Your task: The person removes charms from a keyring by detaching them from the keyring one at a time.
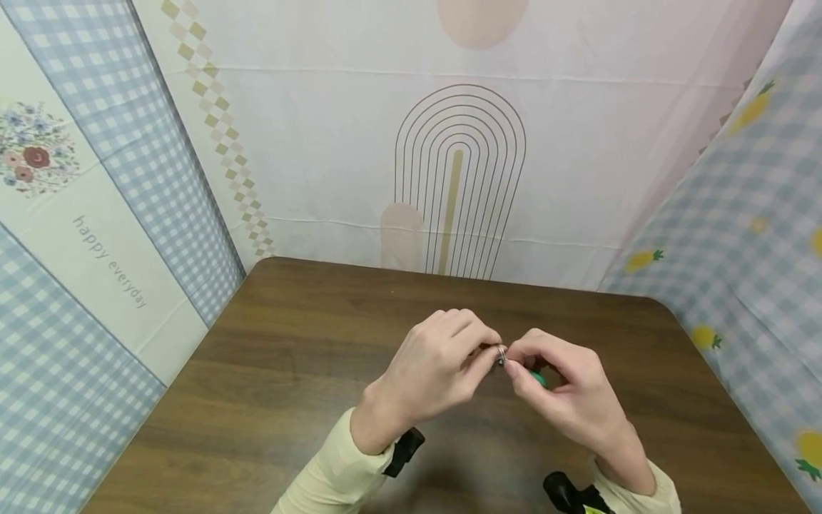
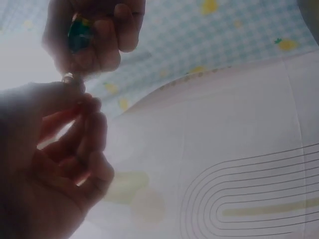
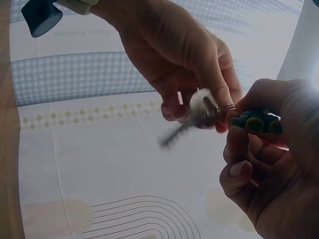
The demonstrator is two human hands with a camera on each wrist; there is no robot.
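Both hands meet fingertip to fingertip above the table. My left hand (image 1: 437, 360) pinches a small metal key ring (image 1: 501, 351) between thumb and forefinger. From it hangs a silver key (image 3: 203, 105), its blade blurred, in the right wrist view. My right hand (image 1: 574, 389) pinches close beside the ring, its thumb and forefinger at the end of a green charm (image 3: 256, 123) with round yellow-rimmed parts. In the left wrist view the charm (image 2: 79, 35) shows dark green against the right palm. Fingertips hide much of the ring and of the charm's link.
A dark brown wooden table (image 1: 289, 343) lies under the hands. Behind it hangs a white cloth (image 1: 321, 157) with arch lines; blue checked cloths (image 1: 726, 235) hang on both sides. Each wrist wears a black camera mount (image 1: 404, 451) over a pale yellow sleeve (image 1: 337, 464).
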